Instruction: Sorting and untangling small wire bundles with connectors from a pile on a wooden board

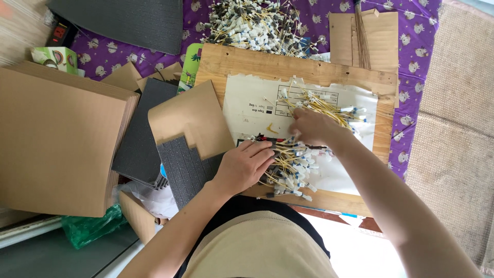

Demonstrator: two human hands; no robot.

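1. Two hands are at work on the wooden board [226, 64] across your lap: your left hand [246, 166] lies palm down, fingers flat and close together, pressing the near end of a bundle of thin yellow wires with white tips [288, 167].
2. Your right hand [311, 126] reaches further up the board, its fingers curled down into a second fan of the same wires [329, 105]. Motion blur hides the fingertips, so you cannot tell whether they pinch a wire or only rake through them.
3. Both wire groups lie on a white printed sheet [247, 103] taped to the board. The lower bundle sits directly under and just right of your left hand, its strands running roughly left to right away from your palm, white tips fanned toward your body and the board's near edge.
4. The upper fan lies beyond your right hand, its strands slanting up and to the right. Your right hand is the nearer one to it; your left is the nearer one to the lower bundle.
5. At the left, a dark grey foam block [182, 172] under a cut piece of brown card [193, 118] touches the board's edge, just beside your left wrist.
6. A large heap of similar wires [257, 23] rests well apart on the purple patterned cloth [411, 62], past the board's far edge.
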